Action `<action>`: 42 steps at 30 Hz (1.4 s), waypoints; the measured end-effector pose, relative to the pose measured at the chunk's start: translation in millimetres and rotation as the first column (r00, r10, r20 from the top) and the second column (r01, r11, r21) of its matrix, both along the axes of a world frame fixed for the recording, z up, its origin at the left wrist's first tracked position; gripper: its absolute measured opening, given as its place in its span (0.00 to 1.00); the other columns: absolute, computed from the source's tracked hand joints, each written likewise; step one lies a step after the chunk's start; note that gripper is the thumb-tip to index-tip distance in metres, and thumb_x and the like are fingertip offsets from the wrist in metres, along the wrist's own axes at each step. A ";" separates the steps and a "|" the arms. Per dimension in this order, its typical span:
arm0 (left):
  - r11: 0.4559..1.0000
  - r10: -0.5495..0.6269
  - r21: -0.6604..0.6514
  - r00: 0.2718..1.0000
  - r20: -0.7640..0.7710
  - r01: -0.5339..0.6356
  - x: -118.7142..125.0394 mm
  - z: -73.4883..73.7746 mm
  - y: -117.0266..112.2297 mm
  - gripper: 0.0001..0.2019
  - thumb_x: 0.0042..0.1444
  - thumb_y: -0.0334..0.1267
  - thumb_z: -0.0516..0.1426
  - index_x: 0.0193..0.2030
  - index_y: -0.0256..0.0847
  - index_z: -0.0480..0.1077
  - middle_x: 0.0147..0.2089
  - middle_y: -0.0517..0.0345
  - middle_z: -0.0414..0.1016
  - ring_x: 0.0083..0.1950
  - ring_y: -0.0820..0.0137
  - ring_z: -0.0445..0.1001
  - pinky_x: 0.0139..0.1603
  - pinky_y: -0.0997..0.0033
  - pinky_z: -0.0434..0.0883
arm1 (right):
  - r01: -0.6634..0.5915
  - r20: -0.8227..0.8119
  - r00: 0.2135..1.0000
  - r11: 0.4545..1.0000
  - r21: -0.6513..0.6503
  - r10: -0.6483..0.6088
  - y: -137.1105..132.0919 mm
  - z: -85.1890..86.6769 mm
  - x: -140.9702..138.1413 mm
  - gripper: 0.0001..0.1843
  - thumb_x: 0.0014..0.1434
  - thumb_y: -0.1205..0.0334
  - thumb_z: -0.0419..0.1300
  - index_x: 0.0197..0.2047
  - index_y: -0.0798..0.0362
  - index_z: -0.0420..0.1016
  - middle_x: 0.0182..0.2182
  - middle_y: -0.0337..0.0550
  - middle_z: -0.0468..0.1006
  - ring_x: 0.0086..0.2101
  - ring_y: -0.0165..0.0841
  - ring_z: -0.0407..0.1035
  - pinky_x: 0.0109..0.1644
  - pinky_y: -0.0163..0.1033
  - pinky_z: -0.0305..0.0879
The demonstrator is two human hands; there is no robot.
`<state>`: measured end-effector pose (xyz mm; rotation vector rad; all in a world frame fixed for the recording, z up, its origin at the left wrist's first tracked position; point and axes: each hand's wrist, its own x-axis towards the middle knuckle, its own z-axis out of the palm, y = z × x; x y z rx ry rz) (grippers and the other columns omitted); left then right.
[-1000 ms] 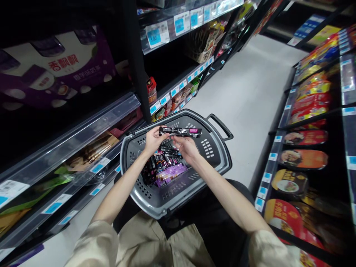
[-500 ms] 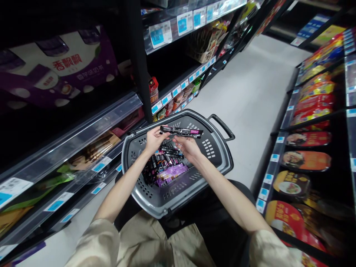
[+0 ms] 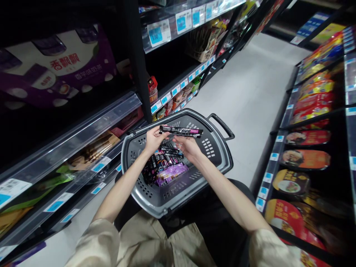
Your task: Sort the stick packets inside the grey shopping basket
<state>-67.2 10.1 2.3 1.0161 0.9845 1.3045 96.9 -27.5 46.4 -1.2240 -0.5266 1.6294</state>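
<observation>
Over a grey shopping basket [image 3: 204,181], both hands hold slim black sachets [image 3: 180,131] with a pink patch near the right end. My left hand [image 3: 154,140] pinches their left end between thumb and fingers. My right hand [image 3: 189,147] supports them from below, its fingers closed at the middle and right part. How many sachets are held is hard to tell. Down in the basket lie more black sachets [image 3: 162,162] and a purple packet [image 3: 171,173], partly hidden by my arms and hands.
To the left are dark shelves with price tags [image 3: 158,33] and a purple-and-white carton [image 3: 61,66]. A floor aisle [image 3: 236,92] runs ahead. On the right, a rack holds red bags [image 3: 314,102] and food tubs [image 3: 292,185]. The basket's handle [image 3: 222,126] sticks out right.
Almost nothing differs. The view has shifted very slightly; both hands keep the black sachets in the same place above the basket.
</observation>
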 end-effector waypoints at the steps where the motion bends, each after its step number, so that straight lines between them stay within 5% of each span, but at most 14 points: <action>1: 1.000 -0.001 0.004 1.000 -0.002 0.001 -0.1 0.0 0.0 0.32 0.38 0.46 0.77 0.50 0.36 0.80 0.43 0.52 0.86 0.38 0.66 0.83 0.40 0.64 0.85 | -0.001 0.004 1.000 1.000 0.001 0.001 0.0 -0.1 0.0 0.20 0.31 0.60 0.82 0.29 0.52 0.82 0.31 0.42 0.84 0.35 0.34 0.76 0.37 0.37 0.67; 42: 0.998 -0.011 0.061 1.000 -0.026 0.012 -0.5 -2.2 1.1 0.28 0.44 0.48 0.75 0.50 0.37 0.79 0.40 0.54 0.85 0.35 0.69 0.82 0.36 0.69 0.83 | -0.012 0.008 1.000 1.000 0.012 0.012 0.6 -3.4 1.0 0.20 0.34 0.59 0.81 0.31 0.51 0.82 0.33 0.41 0.85 0.33 0.33 0.74 0.37 0.38 0.65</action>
